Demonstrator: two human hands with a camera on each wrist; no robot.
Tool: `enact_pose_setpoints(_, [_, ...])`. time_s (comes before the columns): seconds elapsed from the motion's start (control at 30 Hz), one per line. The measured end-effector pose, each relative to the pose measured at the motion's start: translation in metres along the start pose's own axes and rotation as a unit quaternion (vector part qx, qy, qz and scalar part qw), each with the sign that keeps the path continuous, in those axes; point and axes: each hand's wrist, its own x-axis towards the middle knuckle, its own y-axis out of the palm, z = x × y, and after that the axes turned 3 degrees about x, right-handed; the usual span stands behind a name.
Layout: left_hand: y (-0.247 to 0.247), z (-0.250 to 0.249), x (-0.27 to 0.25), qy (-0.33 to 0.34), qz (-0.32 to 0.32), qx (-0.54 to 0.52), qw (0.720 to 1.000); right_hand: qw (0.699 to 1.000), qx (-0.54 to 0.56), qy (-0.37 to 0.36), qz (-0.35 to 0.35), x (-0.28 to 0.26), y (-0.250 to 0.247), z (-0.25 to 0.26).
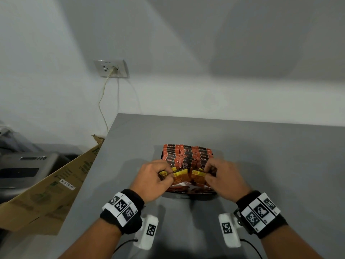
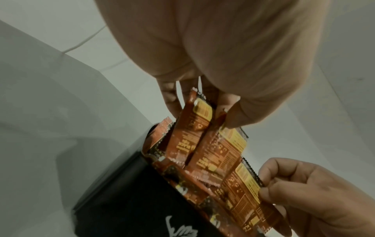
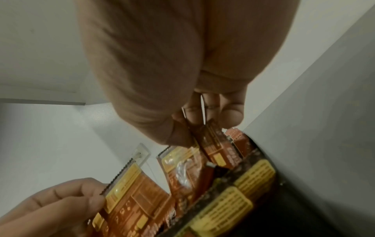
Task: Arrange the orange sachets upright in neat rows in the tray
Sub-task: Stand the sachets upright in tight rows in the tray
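A black tray (image 1: 193, 193) sits on the grey table, its far part packed with upright orange sachets (image 1: 186, 156) in rows. At the tray's near end both hands hold sachets with yellow label ends. My left hand (image 1: 169, 174) pinches the tops of two sachets (image 2: 194, 128). My right hand (image 1: 206, 174) pinches one sachet (image 3: 213, 142) by its top edge. In the left wrist view the right hand (image 2: 304, 192) shows at the lower right. Loose sachets lie flat in the tray's near part (image 2: 192, 181). How many each hand holds is partly hidden by the fingers.
The grey table (image 1: 261, 156) stretches right of and beyond the tray. A flattened cardboard box (image 1: 46, 193) leans against its left edge. A grey machine (image 1: 24, 169) stands at far left. A wall socket (image 1: 111, 69) with a hanging cable is behind.
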Motion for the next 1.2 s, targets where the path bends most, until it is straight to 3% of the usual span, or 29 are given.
enact_pose_setpoints(0.17, [-0.005,-0.003,0.006,-0.056,-0.097,-0.087,0.990,0.991,0.093,0.012,-0.098,0.002,-0.005,0.004])
enact_pose_setpoints(0.27, [-0.005,-0.009,0.013,-0.099,-0.135,-0.163,0.972,0.949,0.269,0.033,-0.158,0.004,-0.013,0.016])
enact_pose_setpoints(0.37, [-0.003,-0.022,0.021,-0.146,-0.134,-0.271,0.942,0.912,0.373,0.050,-0.161,0.009,-0.016,0.033])
enact_pose_setpoints(0.47, [0.001,-0.041,0.029,-0.168,-0.133,-0.393,0.894,0.918,0.365,0.065,-0.139,0.012,-0.007,0.047])
enact_pose_setpoints(0.57, [0.001,-0.056,0.036,-0.191,-0.129,-0.549,0.803,0.926,0.344,0.072,-0.138,0.014,0.002,0.053])
enact_pose_setpoints(0.63, [0.001,-0.061,0.038,-0.187,-0.088,-0.604,0.770,0.923,0.350,0.074,-0.142,0.016,0.005,0.057])
enact_pose_setpoints(0.73, [0.006,-0.064,0.039,-0.180,-0.013,-0.616,0.767,0.924,0.347,0.067,-0.144,0.018,0.012,0.065])
enact_pose_setpoints(0.83, [0.008,-0.067,0.040,-0.193,-0.001,-0.641,0.743,0.926,0.342,0.070,-0.141,0.018,0.015,0.069])
enact_pose_setpoints(0.97, [0.010,-0.072,0.040,-0.175,0.023,-0.608,0.774,0.937,0.311,0.066,-0.142,0.018,0.014,0.067])
enact_pose_setpoints(1.1, [0.005,-0.071,0.046,-0.210,-0.018,-0.624,0.752,0.977,0.167,-0.003,-0.132,0.020,0.010,0.070])
enact_pose_setpoints(1.2, [-0.002,-0.073,0.045,-0.205,0.024,-0.636,0.743,0.980,0.151,-0.050,-0.120,0.017,-0.004,0.074])
